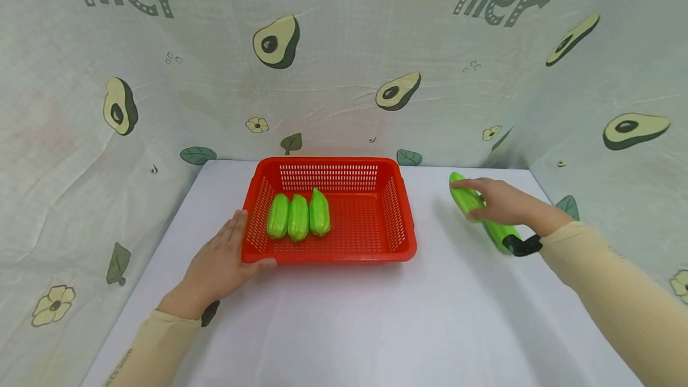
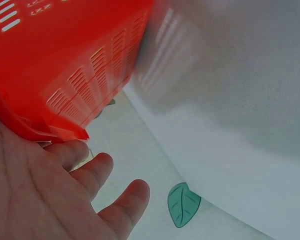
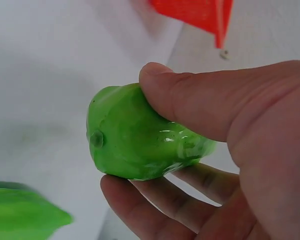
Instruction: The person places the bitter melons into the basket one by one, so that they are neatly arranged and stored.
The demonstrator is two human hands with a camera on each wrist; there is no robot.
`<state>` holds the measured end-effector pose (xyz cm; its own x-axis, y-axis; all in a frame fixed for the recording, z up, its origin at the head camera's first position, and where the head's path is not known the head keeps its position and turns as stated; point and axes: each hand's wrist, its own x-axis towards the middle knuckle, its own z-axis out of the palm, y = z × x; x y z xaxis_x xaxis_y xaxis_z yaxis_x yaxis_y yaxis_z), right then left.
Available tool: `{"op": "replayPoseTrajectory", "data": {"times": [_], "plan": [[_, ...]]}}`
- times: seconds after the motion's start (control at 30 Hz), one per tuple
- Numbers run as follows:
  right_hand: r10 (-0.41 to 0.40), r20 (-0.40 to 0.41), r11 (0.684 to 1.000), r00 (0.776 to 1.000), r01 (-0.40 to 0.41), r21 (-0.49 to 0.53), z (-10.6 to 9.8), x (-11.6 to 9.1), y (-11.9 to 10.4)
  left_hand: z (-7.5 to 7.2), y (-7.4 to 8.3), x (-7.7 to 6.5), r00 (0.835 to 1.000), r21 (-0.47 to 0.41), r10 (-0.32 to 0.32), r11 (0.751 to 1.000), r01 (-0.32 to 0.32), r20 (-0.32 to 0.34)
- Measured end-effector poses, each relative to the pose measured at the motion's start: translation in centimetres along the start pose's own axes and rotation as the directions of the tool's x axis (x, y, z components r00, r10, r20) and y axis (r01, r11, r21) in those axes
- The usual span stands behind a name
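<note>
My right hand [image 1: 502, 202] pinches a green ribbed gourd [image 3: 135, 135] between thumb and fingers, to the right of the red basket [image 1: 328, 257]. Part of the gourd is hidden behind the hand. Another green gourd [image 1: 501, 235] lies on the table just below that hand, and its pointed end shows at lower left in the right wrist view. At the basket's front left corner, my left hand [image 1: 220, 264] rests with straight fingers along the side and the thumb at the front rim. Three matching gourds [image 1: 298, 218] lie side by side in the basket's left half.
The basket stands toward the back of a white table [image 1: 333, 327]. A pale cloth [image 1: 333, 130] printed with avocados, leaves and flowers hangs behind it and on both sides. Bare red mesh shows in the basket's right half.
</note>
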<state>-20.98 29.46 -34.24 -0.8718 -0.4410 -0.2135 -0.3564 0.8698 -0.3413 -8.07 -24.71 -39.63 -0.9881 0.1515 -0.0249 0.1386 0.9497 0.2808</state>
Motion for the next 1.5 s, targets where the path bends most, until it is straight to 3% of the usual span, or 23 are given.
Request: {"op": "replayPoseTrajectory", "data": {"times": [0.27, 0.53, 0.8, 0.97, 1.27, 1.5], "plan": [[-0.125, -0.018, 0.992, 0.992, 0.125, -0.023, -4.1, 1.8, -5.5, -0.2, 0.1, -0.2, 1.0, -0.003, 0.011, 1.0, -0.011, -0.007], [-0.164, 0.026, 0.983, 0.986, 0.161, 0.091, -5.3, 5.3, -11.4, -0.1, 0.0, -0.1, 1.0, -0.006, 0.015, 1.0, -0.015, -0.011], [-0.232, 0.113, 0.971, 0.966, 0.224, 0.083, -3.2, 9.4, -15.2, 0.0, -0.1, -0.1, 1.0, -0.011, 0.005, 1.0, -0.005, -0.007], [-0.226, 0.171, 0.972, 0.959, 0.211, 0.1, -1.2, 11.6, -16.8, -0.1, 0.0, -0.1, 1.0, -0.011, 0.008, 1.0, -0.008, -0.011], [-0.182, 0.244, 0.977, 0.953, 0.147, 0.152, 2.3, 14.1, -18.3, 0.0, -0.2, -0.1, 1.0, -0.002, 0.009, 1.0, -0.009, -0.014], [-0.16, 0.287, 0.983, 0.944, 0.127, 0.131, 4.3, 15.1, -18.5, 0.0, -0.3, 0.0, 1.0, -0.001, 0.009, 1.0, -0.009, -0.017]]}}
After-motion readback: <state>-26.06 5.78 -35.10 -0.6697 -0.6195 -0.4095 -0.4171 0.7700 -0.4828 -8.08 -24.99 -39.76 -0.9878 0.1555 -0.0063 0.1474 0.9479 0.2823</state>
